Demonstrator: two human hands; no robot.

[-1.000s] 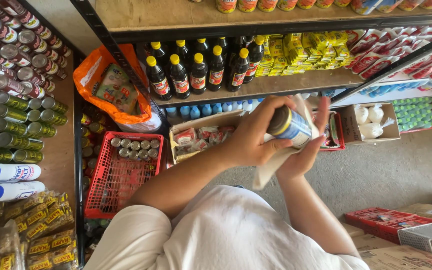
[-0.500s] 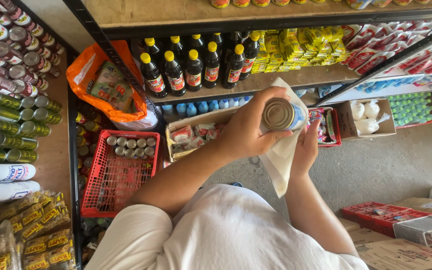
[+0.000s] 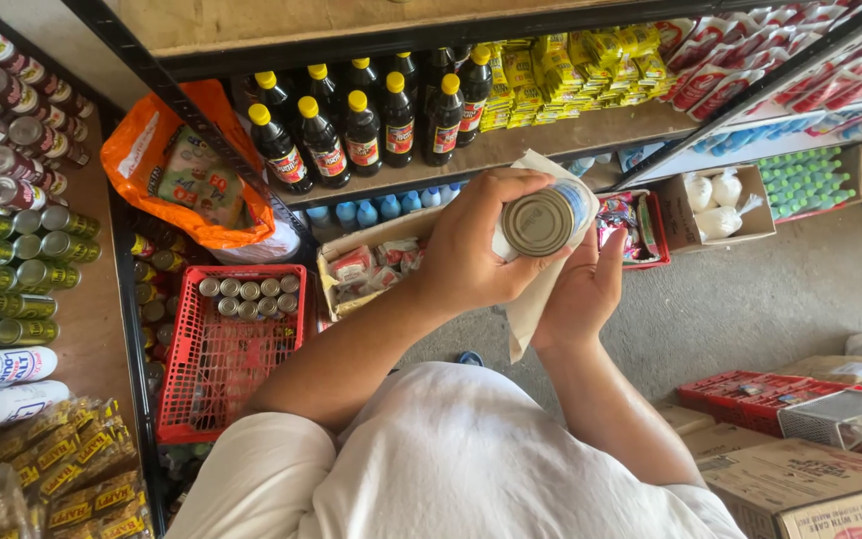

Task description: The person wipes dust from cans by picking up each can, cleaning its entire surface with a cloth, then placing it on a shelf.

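Head view, hands
Left hand: wrapped around the can, fingers curled over its top side, thumb beneath; grip closed.
Right hand: palm up against the cloth, fingers spread and raised behind the can, pressing the cloth to it.
Can: lying sideways in the air in front of the shelves, round metal end facing the camera, blue label on its side; held between both hands.
Cloth: pale, draped between the can and the right palm, one end hanging down below the hands, a corner sticking up above the can.

Head view, surroundings
Bottles: dark, yellow caps, upright in a row on the shelf just behind the hands.
Yellow packets: stacked on the same shelf, right of the bottles.
Red basket: on the floor to the left of the left arm; a few small tins stand at its far end.
Orange bag: hanging at the shelf post, above the basket.
Side shelf: at far left, with cans lying in rows.
Cartons: low right, beside the right elbow.
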